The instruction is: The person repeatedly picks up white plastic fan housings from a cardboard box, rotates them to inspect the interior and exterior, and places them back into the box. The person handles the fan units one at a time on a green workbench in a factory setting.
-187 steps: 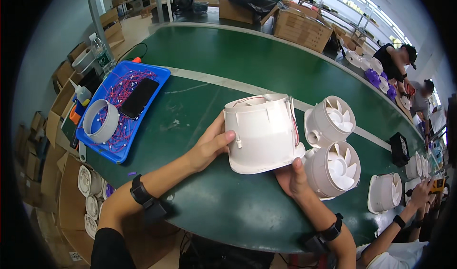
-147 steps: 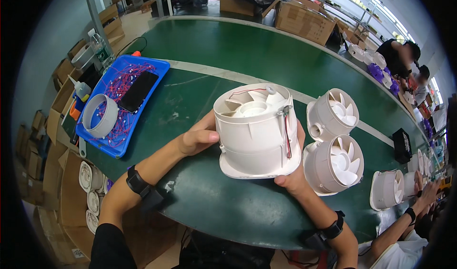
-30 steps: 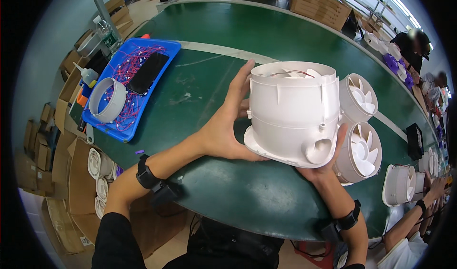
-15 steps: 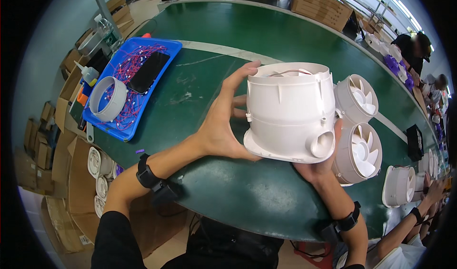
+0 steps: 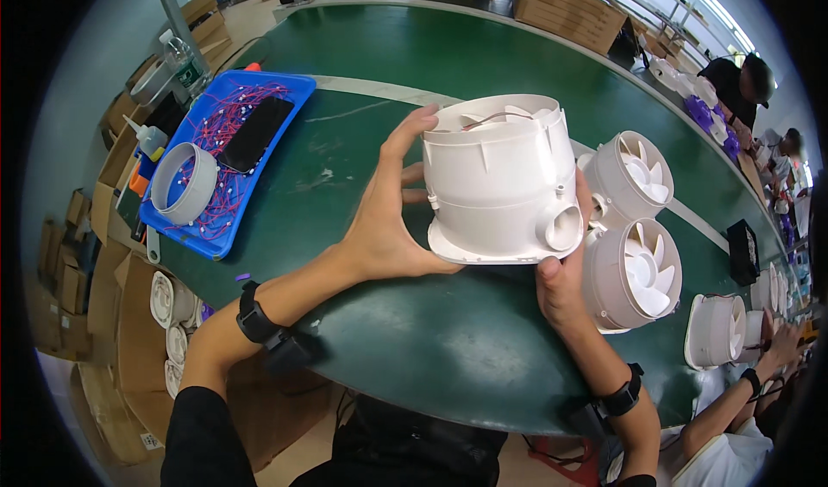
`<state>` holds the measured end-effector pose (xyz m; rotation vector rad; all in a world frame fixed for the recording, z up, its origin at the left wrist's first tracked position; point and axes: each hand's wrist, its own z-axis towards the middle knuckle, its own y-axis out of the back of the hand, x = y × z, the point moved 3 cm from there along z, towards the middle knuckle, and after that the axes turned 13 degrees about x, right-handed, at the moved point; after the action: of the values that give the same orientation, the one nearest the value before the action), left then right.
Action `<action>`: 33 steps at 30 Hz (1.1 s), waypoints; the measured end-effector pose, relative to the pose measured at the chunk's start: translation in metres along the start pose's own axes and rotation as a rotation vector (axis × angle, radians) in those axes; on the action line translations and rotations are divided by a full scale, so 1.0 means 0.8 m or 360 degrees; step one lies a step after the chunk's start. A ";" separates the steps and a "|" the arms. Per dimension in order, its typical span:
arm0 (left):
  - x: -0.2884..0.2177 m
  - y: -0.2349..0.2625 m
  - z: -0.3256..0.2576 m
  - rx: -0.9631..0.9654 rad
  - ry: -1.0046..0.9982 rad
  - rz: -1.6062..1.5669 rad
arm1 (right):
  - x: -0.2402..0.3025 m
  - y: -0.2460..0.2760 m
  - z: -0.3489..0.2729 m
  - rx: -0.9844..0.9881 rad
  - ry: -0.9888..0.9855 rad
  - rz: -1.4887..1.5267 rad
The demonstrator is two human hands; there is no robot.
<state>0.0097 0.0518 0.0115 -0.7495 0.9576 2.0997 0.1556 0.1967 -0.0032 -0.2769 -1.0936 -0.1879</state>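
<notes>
White fan [image 5: 496,181], open end [image 5: 493,112] up, flange [image 5: 448,249] down, side port [image 5: 565,227] low; held right of blue tray [image 5: 299,84].

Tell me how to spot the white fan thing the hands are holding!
Find the big green table. Over it, between the left hand and right hand, is a white fan housing with a round side opening. Its blades are mostly hidden; the two housings beside it show theirs plainly.

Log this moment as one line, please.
left hand: holding round white plastic fan housing | right hand: holding its lower right side | at left: blue rectangular plastic tray
</notes>
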 end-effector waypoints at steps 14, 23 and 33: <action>0.008 0.003 0.000 0.0108 0.0141 -0.0013 | -0.014 0.014 -0.004 0.0007 -0.0042 -0.0073; 0.047 0.030 0.008 -0.0028 0.0871 -0.1076 | -0.013 0.005 -0.004 0.0311 -0.0227 0.0099; 0.047 0.039 0.013 0.0276 0.0691 -0.0555 | -0.020 0.001 -0.008 0.0234 -0.0273 0.0009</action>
<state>-0.0390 0.0585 0.0022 -1.2135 1.1242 1.5610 0.1543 0.1955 -0.0203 -0.1664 -1.2698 -0.0792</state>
